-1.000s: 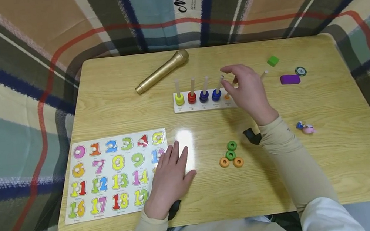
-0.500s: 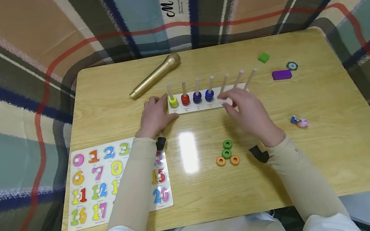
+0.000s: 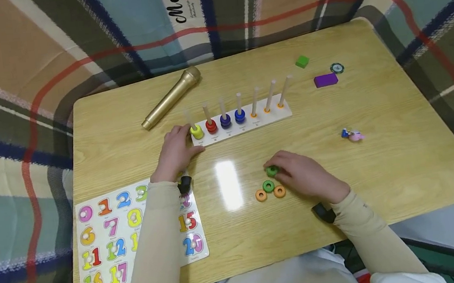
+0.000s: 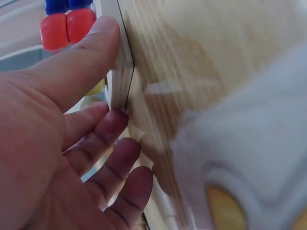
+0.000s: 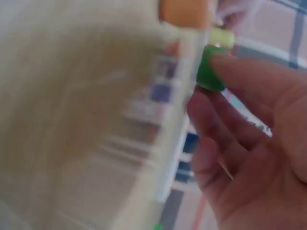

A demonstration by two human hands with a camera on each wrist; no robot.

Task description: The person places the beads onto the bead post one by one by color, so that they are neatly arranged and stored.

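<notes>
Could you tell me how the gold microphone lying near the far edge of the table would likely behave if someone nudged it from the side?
The gold microphone looks like a rigid cylinder lying flat on the table, so a sideways nudge would probably roll it. Its head seems wider than its handle, so it would likely curve rather than roll straight. The smooth finish suggests it may be somewhat slippery.

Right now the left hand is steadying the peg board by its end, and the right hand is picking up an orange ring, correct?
Not quite: the ring under the right hand is green, as the head view shows. The left hand does rest against the peg board end.
</notes>
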